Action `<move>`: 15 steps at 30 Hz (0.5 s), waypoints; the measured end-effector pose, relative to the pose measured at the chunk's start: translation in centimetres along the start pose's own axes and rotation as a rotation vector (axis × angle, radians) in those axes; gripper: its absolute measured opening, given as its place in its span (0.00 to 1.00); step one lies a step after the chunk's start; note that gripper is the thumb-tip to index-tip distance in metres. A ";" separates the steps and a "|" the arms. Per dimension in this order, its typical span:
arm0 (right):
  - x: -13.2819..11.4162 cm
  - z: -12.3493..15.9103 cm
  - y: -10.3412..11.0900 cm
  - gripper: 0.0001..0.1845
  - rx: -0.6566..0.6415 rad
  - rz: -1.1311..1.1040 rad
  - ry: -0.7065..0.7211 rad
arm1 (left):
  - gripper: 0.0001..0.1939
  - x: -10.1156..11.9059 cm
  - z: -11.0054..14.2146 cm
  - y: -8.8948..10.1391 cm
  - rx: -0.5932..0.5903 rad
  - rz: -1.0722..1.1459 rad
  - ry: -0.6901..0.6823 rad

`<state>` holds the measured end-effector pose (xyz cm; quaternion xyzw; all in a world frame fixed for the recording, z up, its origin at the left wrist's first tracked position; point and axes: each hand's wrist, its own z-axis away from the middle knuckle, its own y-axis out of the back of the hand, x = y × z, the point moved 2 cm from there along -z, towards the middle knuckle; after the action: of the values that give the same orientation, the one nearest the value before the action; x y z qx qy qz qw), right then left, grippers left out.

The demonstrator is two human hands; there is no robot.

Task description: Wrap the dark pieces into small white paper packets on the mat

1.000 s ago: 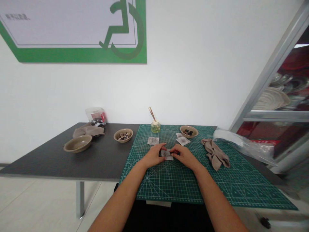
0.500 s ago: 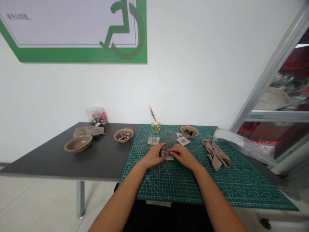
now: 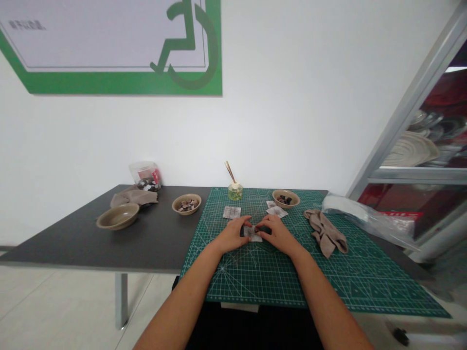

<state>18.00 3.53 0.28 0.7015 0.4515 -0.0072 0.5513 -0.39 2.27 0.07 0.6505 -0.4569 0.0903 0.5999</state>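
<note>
Between my hands, on the green cutting mat, lies a small greyish patterned square (image 3: pixel 251 234). The fingers of my left hand (image 3: pixel 233 234) curve round its left side, the thumb at its lower edge and the index finger at its upper edge. My right hand (image 3: pixel 276 234) is closed in a pinch over the square's right side. A small dark piece (image 3: pixel 257 230) shows at its fingertips, too small to make out fully. Beyond my hands lie another such square (image 3: pixel 232 212) on the left and an overlapping pair (image 3: pixel 277 212) on the right.
On the green cutting mat (image 3: pixel 262 277) stand a bowl of dark pieces (image 3: pixel 286 199), a reed diffuser (image 3: pixel 235 191) and a crumpled cloth (image 3: pixel 324 232). To the left are a bowl of brownish pieces (image 3: pixel 187 204), a shallow bowl (image 3: pixel 118 217), another cloth (image 3: pixel 134 197) and a clear tub (image 3: pixel 146 176).
My right fingertips have drawn slightly right, away from my left fingertips, leaving a gap above the square. My left hand has stayed in place.
</note>
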 end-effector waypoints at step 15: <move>-0.1 0.0 -0.1 0.09 -0.007 0.065 0.048 | 0.34 0.3 0.0 0.1 -0.008 0.008 0.010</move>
<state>17.83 3.47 0.30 0.7140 0.4415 0.0291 0.5426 -0.33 2.11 0.35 0.6457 -0.4569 0.0941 0.6046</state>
